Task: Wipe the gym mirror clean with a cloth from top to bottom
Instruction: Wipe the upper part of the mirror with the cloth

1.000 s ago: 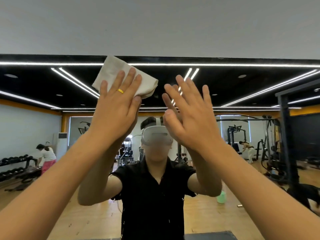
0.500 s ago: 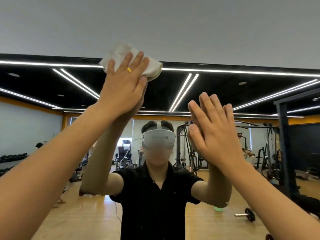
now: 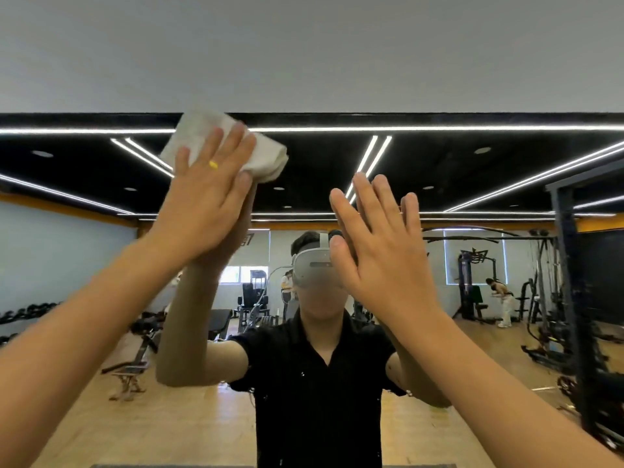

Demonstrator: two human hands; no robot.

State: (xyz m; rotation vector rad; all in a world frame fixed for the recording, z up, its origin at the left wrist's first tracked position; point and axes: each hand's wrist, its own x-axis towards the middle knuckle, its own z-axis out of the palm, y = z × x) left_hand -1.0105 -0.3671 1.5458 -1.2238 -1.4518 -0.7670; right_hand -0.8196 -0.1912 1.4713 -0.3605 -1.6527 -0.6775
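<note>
because the cloth [image 3: 261,152] looks soft and light, a flat palm suits it: the left hand [image 3: 202,211] presses it, fingers straight and slightly spread, at the top edge of the mirror [image 3: 472,170]; the right hand [image 3: 381,255], fingers together, rests flat on the glass.

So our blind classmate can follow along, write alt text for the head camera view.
A person's left hand presses a folded white cloth against the top of a gym mirror, with the open right hand raised beside it. The mirror reflects gym machines.
</note>
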